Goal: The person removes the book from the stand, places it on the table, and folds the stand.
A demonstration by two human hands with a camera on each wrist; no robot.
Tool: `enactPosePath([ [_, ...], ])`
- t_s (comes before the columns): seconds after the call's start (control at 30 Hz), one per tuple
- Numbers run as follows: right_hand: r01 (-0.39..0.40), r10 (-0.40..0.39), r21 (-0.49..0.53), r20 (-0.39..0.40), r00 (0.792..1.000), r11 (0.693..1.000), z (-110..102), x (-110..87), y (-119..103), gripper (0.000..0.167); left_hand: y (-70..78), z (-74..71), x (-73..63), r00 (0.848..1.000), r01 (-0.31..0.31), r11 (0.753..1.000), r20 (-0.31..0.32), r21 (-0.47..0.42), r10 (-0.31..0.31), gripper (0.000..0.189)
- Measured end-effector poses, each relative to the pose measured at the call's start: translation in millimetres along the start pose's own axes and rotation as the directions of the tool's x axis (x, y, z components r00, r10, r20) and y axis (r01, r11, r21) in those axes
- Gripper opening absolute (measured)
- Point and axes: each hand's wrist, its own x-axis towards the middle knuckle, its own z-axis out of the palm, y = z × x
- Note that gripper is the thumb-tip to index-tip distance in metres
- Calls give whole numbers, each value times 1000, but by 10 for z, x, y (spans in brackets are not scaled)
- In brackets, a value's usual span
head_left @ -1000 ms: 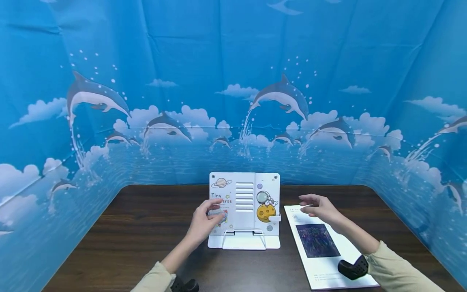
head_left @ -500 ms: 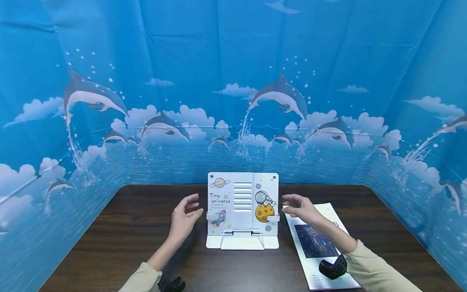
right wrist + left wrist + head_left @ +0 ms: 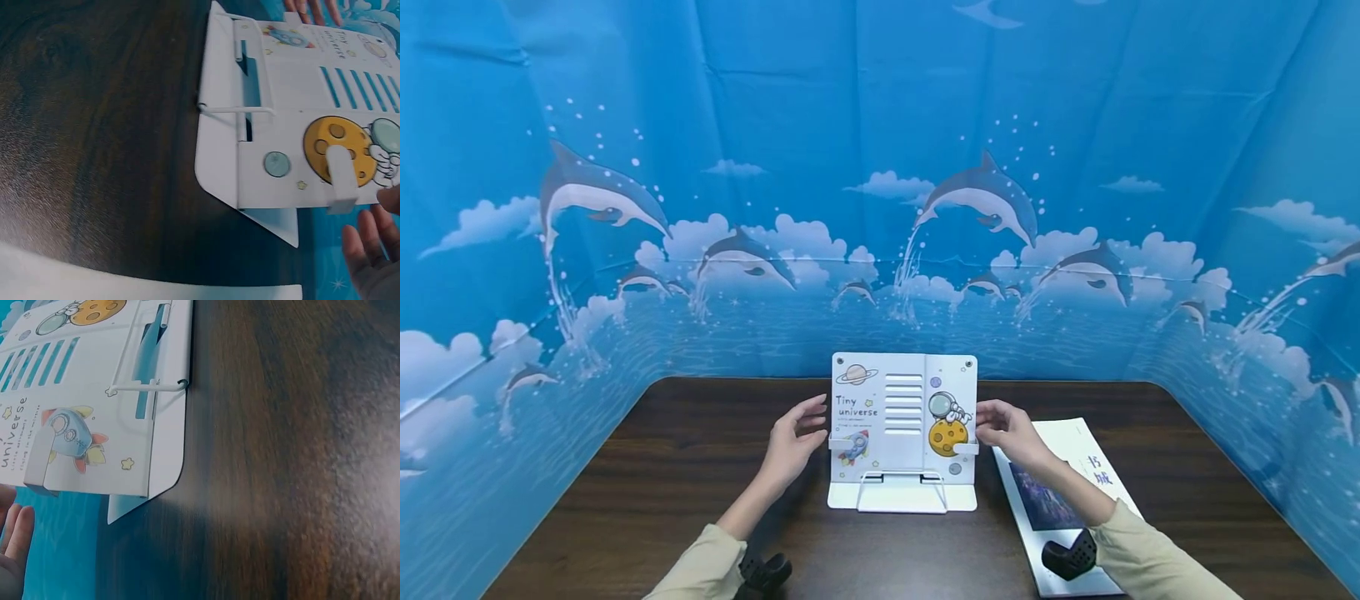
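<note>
A white metal book stand (image 3: 902,454), printed "Tiny universe" with a rocket and an astronaut on a moon, stands upright on the dark table. Its left page clip (image 3: 41,459) and right page clip (image 3: 341,178) fold over the side edges. A wire rest crosses its foot. My left hand (image 3: 792,443) is at the left edge, fingers loosely bent, thumb toward the panel. On the opposite side, my right hand (image 3: 1013,433) has its thumb right at the edge and its fingers reaching beside and behind it. Neither hand's fingers are curled around the stand.
A white magazine (image 3: 1078,446) with a dark picture and Chinese characters lies right of the stand, partly under my right forearm. Behind the brown wooden table (image 3: 655,483) hangs a blue dolphin-printed curtain (image 3: 820,167). Each wrist carries a black device.
My left hand moved off the stand's front to its left, uncovering the left clip and rocket, then came back in close to the edge. My right hand moved left from above the magazine to the stand.
</note>
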Motion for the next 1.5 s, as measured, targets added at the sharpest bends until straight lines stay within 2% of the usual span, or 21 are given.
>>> enactPosePath([
  [0.13,27,-27,-4,-79,997,1000,64,16,62,31,5,43,14,999,-47,999,15,-20,48,53],
  [0.23,40,-39,4,-124,991,999,116,18,96,30,1,69,20,998,-52,998,16,-22,52,53],
  [0.4,54,-54,-7,-171,984,999,166,14,132,29,-12,97,28,997,-68,998,-29,3,68,47],
  [0.5,64,-66,-14,-183,981,998,181,16,147,29,-24,111,36,996,-71,997,-60,11,72,46],
  [0.8,65,-68,-22,-210,975,998,213,18,154,25,-2,160,57,995,-17,1000,-103,-24,14,46],
  [1.1,48,-52,-23,-227,973,999,231,47,148,25,4,159,4,995,-21,999,-100,-30,18,46],
  [1.27,58,-66,-38,-239,969,998,244,82,126,26,3,143,-49,996,-23,998,-87,-65,17,49],
  [1.5,68,-77,-43,-232,970,997,250,158,132,26,43,145,-146,996,4,997,-91,-77,-11,50],
])
